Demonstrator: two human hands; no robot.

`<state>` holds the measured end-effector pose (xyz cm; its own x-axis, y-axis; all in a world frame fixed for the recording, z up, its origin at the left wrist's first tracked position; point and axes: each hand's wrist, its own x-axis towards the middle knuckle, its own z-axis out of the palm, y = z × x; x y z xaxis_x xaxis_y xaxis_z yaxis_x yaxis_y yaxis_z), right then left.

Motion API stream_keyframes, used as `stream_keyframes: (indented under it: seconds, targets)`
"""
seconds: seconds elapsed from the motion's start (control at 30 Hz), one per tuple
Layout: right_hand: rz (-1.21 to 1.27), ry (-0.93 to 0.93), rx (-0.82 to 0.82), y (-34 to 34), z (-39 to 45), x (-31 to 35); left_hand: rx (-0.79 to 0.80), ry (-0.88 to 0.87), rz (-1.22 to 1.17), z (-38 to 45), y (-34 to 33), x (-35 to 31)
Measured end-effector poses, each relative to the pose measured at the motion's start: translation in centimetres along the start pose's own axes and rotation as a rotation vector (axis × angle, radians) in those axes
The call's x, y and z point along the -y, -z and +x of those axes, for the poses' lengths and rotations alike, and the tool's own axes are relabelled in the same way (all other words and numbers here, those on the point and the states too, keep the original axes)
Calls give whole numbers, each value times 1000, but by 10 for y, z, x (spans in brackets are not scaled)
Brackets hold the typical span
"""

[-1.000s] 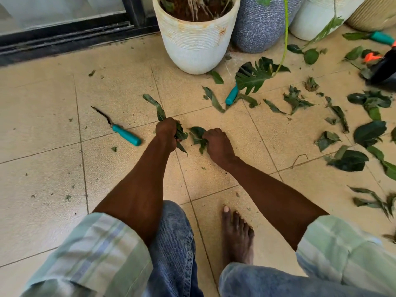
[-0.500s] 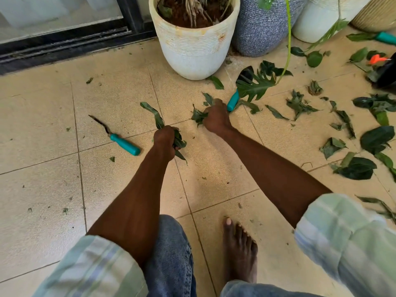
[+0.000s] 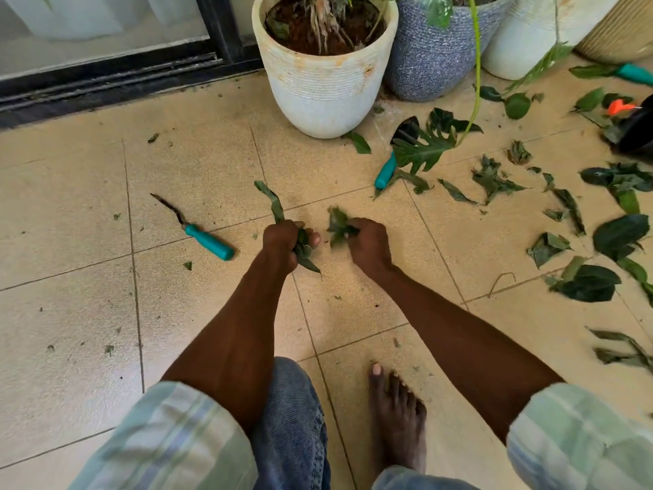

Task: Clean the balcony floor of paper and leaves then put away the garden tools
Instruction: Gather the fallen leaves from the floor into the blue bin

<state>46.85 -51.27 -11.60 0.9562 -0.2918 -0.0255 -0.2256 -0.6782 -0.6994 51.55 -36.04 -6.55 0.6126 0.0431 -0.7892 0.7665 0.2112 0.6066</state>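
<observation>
My left hand [image 3: 282,242] grips a bunch of green leaves [image 3: 279,210] above the tiled floor [image 3: 198,160]. Just to its right, my right hand [image 3: 367,244] pinches a small clump of leaves [image 3: 337,224], close to the left hand's bunch. A teal-handled weeder [image 3: 208,240] lies on the floor to the left. A second teal-handled tool [image 3: 386,171] lies partly under a large split leaf [image 3: 424,150]. Several cut leaves [image 3: 600,242] are scattered across the tiles on the right.
A white ribbed pot [image 3: 325,86], a grey speckled pot [image 3: 427,58] and another white pot [image 3: 523,40] stand along the back. A sliding-door track [image 3: 106,79] runs at back left. A third teal handle [image 3: 636,72] and an orange-handled tool [image 3: 620,107] lie far right. My bare foot [image 3: 397,419] is below.
My right hand reached out to the leaves near the second teal tool, picked some up and came back beside my left hand. The left hand kept its bunch.
</observation>
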Motion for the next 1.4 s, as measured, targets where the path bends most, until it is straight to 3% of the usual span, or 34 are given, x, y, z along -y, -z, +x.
stream_keyframes:
  seconds: [0.07,0.13,0.27,0.37,0.5,0.57,0.67,0.73,0.8,0.87,0.9,0.97,1.07,1.23,1.3,1.4]
  targets:
    - [268,-302,-114,20,-4,8,33,-6,51,-5,-14,5]
    - [436,-441,-144,36,-6,15,45,-45,94,-10,-29,8]
    - [752,-525,-25,57,-19,34,231,-39,55,-25,-58,16]
    - [759,-522,-1,61,-24,43,339,12,21,-30,-72,21]
    - [716,-522,4,58,-25,49,305,32,-6,-25,-77,27]
    - [687,-520,110,58,-21,48,224,-12,3,-21,-76,29]
    - [716,-478,492,74,-3,37,115,-57,-47,-13,-72,27]
    - [753,-457,557,84,16,20,67,-46,-89,-5,-65,25]
    - [614,-442,261,89,38,-1,24,-31,-135,3,-59,22]
    - [151,-353,-62,90,62,-20,8,-27,-160,9,-53,18]
    - [-39,-319,-121,90,73,-29,9,-25,-162,13,-52,17]
    - [-269,-300,-9,84,93,-48,32,-18,-158,16,-51,16]
    - [-396,-249,223,67,106,-60,46,-5,-155,21,-53,16]
    - [-609,33,94,32,64,-59,29,19,-158,21,-55,20]
    - [-545,143,48,25,41,-59,8,11,-165,20,-55,21]
    - [-402,146,-7,27,30,-58,-17,-3,-175,18,-50,19]
